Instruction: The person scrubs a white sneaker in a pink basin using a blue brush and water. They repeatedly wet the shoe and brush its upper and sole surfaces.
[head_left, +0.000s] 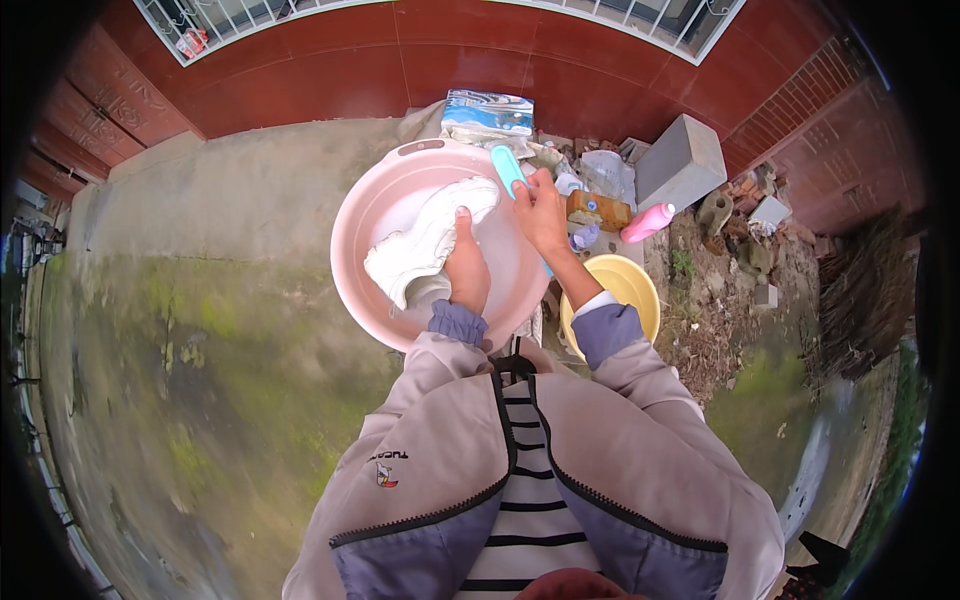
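Over the large pink basin (347,235), my left hand (468,272) grips a white shoe (425,240), thumb on its upper side. The shoe is tilted, one end toward the basin's far right and the other toward its near left. My right hand (542,215) is closed around a turquoise scrubbing brush (507,166) above the basin's right rim. The brush is apart from the shoe, and its bristles do not show. Cloudy whitish water (505,265) lies in the basin.
A yellow basin (650,295) stands right of the pink one. Beyond it are a pink bottle (648,222), an orange-brown block (600,210), a grey block (682,165) and rubble (755,225). A blue-white package (487,112) sits at the back, before the red wall (330,75).
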